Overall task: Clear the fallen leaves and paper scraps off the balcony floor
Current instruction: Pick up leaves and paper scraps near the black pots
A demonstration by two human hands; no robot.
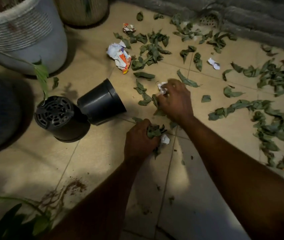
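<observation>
Head: seemingly empty pot (101, 103) beside leaves (144, 75).

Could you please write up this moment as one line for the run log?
phase: gathering | left hand: grips leaves | right hand: grips paper scrap | floor: many leaves uncleared

Beige tiled floor (94, 163), grout lines visible. Green leaves (152, 49) lie scattered over the far and right-hand tiles, densest along the right edge. Crumpled paper lies among them: a white-and-orange scrap (120, 56), a red-and-white scrap (129, 28) and a small white scrap (214, 64). Two tipped pots lie just beside each other: the right black pot (101, 101) on its side, the left black pot (61, 118) base outward. A grey planter (33, 40) stands far left. Loose soil (75, 186) marks the near tiles.
</observation>
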